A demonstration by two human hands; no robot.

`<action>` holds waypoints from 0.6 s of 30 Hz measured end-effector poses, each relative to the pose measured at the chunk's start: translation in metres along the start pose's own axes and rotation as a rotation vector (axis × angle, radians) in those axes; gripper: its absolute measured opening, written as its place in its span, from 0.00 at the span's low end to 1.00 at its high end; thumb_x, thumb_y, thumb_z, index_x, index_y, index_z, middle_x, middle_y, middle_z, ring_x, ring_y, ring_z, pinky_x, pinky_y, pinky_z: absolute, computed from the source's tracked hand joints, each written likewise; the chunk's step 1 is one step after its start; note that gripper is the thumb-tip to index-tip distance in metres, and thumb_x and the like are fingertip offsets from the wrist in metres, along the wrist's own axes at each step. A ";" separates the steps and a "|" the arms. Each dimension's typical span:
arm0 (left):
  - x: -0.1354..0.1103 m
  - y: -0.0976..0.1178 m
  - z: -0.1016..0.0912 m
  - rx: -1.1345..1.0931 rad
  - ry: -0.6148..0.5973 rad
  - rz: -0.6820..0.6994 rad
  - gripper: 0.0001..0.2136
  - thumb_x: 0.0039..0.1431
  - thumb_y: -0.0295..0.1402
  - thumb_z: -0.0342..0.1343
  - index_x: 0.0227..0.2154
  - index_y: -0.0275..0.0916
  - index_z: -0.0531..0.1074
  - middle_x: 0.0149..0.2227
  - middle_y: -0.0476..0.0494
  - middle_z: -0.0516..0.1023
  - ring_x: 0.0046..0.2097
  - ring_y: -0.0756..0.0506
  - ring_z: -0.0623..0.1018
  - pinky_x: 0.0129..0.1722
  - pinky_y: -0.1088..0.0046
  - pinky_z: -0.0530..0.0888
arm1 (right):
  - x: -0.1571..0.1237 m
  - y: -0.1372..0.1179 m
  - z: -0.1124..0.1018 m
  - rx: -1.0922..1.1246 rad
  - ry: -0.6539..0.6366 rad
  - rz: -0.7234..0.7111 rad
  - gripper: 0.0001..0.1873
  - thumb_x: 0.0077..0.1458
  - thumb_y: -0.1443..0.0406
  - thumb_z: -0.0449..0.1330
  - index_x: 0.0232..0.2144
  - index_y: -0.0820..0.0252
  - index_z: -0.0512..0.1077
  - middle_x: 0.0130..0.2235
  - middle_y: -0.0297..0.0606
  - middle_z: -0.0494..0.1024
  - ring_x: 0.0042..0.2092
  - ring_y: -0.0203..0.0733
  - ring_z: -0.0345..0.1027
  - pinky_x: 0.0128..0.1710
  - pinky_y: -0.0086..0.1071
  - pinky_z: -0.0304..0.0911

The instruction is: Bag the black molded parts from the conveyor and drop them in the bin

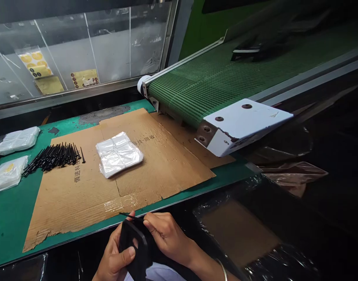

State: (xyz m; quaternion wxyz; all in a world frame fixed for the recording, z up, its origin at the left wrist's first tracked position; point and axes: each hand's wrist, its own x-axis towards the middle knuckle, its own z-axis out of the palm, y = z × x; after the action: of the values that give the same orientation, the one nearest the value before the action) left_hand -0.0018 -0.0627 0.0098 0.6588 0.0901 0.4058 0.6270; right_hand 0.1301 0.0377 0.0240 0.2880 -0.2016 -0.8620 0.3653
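My left hand (114, 255) grips a black plastic part (135, 249) with an opening through it, thumb on its near face. Above the part's top edge, my right hand (164, 232) pinches a thin black pin (126, 215) whose tip points left. I cannot tell whether the pin touches the part. A pile of similar black pins (57, 157) lies partly on a cardboard sheet (161, 171) and partly on the green table (9, 222). A bundle of clear plastic bags (119, 154) rests on the cardboard.
A green conveyor belt (196, 88) slopes down from the right, carrying a dark part (246, 51). Its white end block (246, 121) juts over the table. More bag bundles (18, 139) sit at the left. Below right is a plastic-lined box (240, 232).
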 end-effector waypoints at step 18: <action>0.003 0.023 -0.008 0.648 -0.178 0.362 0.16 0.38 0.43 0.64 0.33 0.43 0.79 0.19 0.48 0.63 0.25 0.49 0.61 0.26 0.74 0.58 | 0.006 -0.012 -0.008 0.009 -0.166 -0.251 0.17 0.62 0.65 0.39 0.19 0.56 0.49 0.18 0.28 0.53 0.20 0.34 0.49 0.20 0.30 0.45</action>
State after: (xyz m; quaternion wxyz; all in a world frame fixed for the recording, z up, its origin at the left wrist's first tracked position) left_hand -0.0244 -0.0591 0.0175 0.5075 0.4183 0.5017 0.5619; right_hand 0.1293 0.0375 0.0392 0.2599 -0.0600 -0.8996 0.3459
